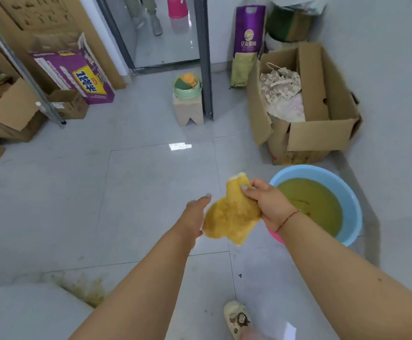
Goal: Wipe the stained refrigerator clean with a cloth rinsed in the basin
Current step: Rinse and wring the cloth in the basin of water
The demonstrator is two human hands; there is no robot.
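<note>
Item: yellow cloth (232,212), limp and stained, held in the air above the pale tiled floor (136,192); its long axis runs from an upper tip near the right fingers down and toward the viewer, the broad lower part hanging free. Right hand (266,202): fingers pinched closed on the cloth's upper right edge, a red thread round the wrist. Left hand (195,212): fingers extended, palm turned toward the cloth's left edge, just beside it; contact cannot be told and no grasp is visible. The cloth thus lies between the two hands, nearer the right. Blue basin (347,197): on the floor just right of the right hand, holding murky yellow-green water; a pink edge shows beneath the right wrist. Open cardboard box (322,133): behind the basin, filled with crumpled fabric. Purple-and-gold sack (246,40): upright against the far wall. Grey metal post (203,57): rising ahead at centre. Small stool (189,111): at the post's foot, carrying a green bowl (187,89) with orange and green contents. Purple printed carton (77,74): far left, among plain brown boxes. Yellowish stain (84,288): on a white surface at lower left. Slippered foot (237,317): bottom edge.
</note>
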